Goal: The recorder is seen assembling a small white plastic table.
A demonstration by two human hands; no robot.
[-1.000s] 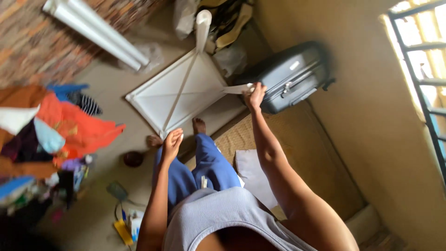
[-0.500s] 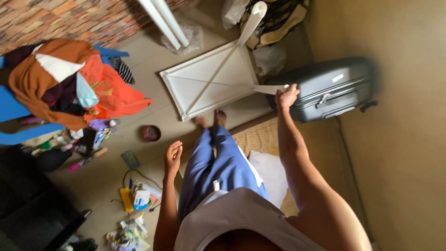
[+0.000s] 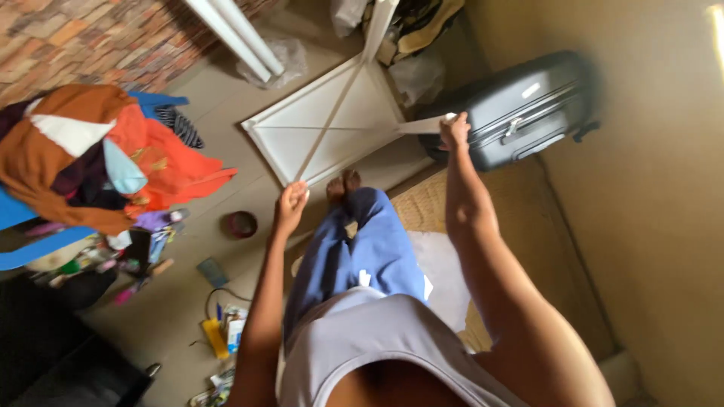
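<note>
Concrete floor (image 3: 226,124) and a brick wall (image 3: 68,34) frame a cluttered room where a person stands over a white table (image 3: 332,124) turned upside down, its flat top on the floor at their bare feet, legs pointing up towards the camera. The right hand (image 3: 455,130) is closed around the end of one leg; the left hand (image 3: 290,203) is curled at the tip of the leg at the near corner, though whether it truly grips or only touches cannot be told. The white table looks like moulded plastic: probably light, stiff enough to lift by two legs, smooth and a little slippery, and likely to flex or swing if carried from the leg tips alone. A hold lower down, nearer the top, would seem steadier. A grey suitcase (image 3: 520,105) stands just right of it; a heap of clothes (image 3: 98,162) lies well to the left. The far leg is cut off by the upper edge, and the small items on the floor near the left are too blurred to name.
</note>
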